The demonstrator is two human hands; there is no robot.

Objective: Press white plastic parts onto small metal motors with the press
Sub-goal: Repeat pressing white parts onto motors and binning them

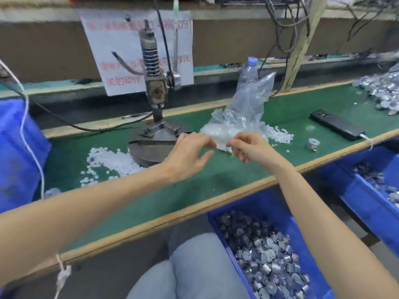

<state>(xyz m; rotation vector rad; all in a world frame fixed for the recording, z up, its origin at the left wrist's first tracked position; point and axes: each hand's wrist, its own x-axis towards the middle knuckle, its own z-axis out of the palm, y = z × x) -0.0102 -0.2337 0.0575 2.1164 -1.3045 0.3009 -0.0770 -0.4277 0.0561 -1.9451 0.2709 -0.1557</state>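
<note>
Both hands mid-frame, at the clear plastic bag [244,113] just R of the press [153,83]. Left hand [190,155]: fingers fairly straight, tips touching the bag's near edge, thumb spread wide, gripping nothing. Right hand [248,147]: fingers curled, thumb & forefinger pinching the bag's bottom edge. White plastic parts [108,160] heaped on the green mat [216,175] L of the press base, more in & beside the bag. Motors [265,255] fill the blue bin [248,203], lower R; one lone motor [313,143] sits on the mat, R of centre.
</note>
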